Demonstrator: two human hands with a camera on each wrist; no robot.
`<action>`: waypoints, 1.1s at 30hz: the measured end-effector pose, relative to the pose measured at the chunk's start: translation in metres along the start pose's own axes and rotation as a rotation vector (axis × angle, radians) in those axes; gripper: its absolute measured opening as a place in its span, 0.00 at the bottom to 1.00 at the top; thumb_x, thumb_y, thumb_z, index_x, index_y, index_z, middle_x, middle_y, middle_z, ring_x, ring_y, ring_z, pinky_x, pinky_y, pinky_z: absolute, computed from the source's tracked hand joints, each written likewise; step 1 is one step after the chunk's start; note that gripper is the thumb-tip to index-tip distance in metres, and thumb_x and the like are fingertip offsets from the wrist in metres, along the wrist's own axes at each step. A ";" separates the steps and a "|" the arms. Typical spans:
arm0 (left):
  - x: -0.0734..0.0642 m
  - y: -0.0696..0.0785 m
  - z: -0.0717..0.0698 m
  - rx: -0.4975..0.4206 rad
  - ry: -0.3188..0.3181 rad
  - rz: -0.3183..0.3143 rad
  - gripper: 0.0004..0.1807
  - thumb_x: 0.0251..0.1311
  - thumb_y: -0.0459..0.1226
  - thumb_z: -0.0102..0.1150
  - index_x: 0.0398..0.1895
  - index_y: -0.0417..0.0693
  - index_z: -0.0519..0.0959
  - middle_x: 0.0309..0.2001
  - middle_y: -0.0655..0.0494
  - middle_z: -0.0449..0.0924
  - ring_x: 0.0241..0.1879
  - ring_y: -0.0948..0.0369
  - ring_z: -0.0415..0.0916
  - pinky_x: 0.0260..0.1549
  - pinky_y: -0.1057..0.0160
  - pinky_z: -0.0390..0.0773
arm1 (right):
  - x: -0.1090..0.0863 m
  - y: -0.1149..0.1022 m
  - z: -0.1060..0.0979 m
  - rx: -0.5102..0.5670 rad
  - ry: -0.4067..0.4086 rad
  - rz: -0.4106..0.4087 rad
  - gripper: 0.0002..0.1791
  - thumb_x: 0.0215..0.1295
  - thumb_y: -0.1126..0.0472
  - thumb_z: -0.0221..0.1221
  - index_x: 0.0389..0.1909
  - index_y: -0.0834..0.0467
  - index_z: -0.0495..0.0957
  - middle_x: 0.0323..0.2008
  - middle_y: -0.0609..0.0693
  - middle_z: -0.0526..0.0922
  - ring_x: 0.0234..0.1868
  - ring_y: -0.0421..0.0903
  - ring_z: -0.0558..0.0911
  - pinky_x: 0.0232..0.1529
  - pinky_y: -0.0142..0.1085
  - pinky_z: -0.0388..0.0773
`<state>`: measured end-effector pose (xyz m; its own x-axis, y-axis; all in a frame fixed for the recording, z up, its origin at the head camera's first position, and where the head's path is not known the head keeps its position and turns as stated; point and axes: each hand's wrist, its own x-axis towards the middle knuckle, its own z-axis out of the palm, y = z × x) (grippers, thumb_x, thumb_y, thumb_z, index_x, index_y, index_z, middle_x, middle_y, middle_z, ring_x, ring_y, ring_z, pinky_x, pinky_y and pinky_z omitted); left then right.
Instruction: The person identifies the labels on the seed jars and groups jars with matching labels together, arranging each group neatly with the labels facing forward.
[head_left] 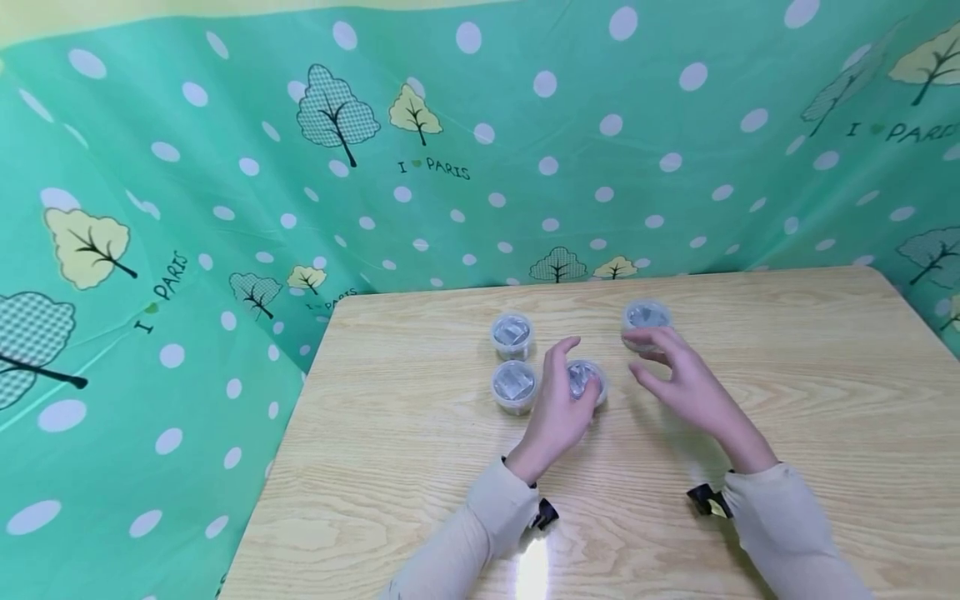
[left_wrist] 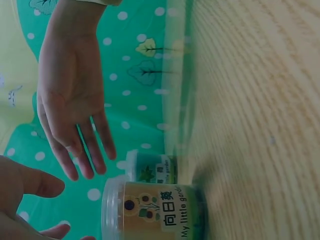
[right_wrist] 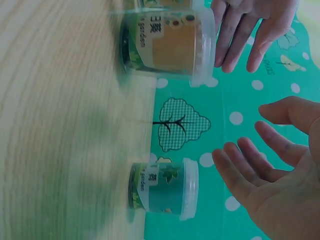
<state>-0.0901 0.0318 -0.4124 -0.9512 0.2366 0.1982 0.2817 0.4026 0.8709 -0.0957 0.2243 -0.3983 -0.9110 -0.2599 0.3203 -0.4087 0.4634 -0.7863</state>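
Note:
My left hand [head_left: 562, 404] hovers over a lidded plastic cup [head_left: 582, 377], thumb and fingers spread apart around its top. In the left wrist view this cup [left_wrist: 155, 212] has an orange label with a sunflower picture and "My little garden"; the fingers stand off its lid. My right hand [head_left: 682, 387] is in the air to the right, fingers loosely bent and holding nothing. It is nearest to the far right cup [head_left: 647, 315], partly covered by the fingers in the head view. In the right wrist view that cup [right_wrist: 165, 187] has a teal label with a leaf.
Two more lidded cups, one behind [head_left: 512, 335] and one in front [head_left: 514, 386], stand left of my left hand. Grey packets show through the lids. All stand on a wood-grain table [head_left: 375, 467]. A green dotted cloth [head_left: 450, 208] hangs behind and at the sides.

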 end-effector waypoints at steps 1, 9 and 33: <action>0.001 0.001 0.000 -0.003 -0.004 0.001 0.30 0.62 0.37 0.51 0.66 0.50 0.55 0.64 0.53 0.57 0.65 0.60 0.55 0.63 0.59 0.59 | 0.000 0.001 -0.002 -0.004 0.007 0.002 0.25 0.57 0.76 0.57 0.57 0.65 0.67 0.54 0.58 0.68 0.55 0.56 0.69 0.54 0.51 0.71; 0.010 0.011 0.007 -0.055 -0.067 -0.008 0.29 0.63 0.38 0.50 0.67 0.52 0.55 0.65 0.53 0.57 0.65 0.60 0.54 0.64 0.59 0.57 | 0.000 0.006 -0.013 -0.014 0.030 0.065 0.29 0.53 0.81 0.55 0.58 0.66 0.66 0.55 0.61 0.65 0.57 0.59 0.67 0.53 0.55 0.70; 0.043 0.019 0.035 -0.134 -0.077 -0.028 0.27 0.62 0.35 0.52 0.64 0.43 0.58 0.62 0.50 0.64 0.62 0.61 0.61 0.60 0.68 0.62 | 0.014 0.034 -0.024 0.020 0.165 0.304 0.31 0.62 0.68 0.55 0.64 0.68 0.56 0.59 0.67 0.55 0.60 0.64 0.62 0.57 0.55 0.67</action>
<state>-0.1211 0.0806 -0.4031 -0.9444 0.2961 0.1427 0.2310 0.2892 0.9290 -0.1240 0.2568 -0.4076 -0.9884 0.0287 0.1494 -0.1173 0.4818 -0.8684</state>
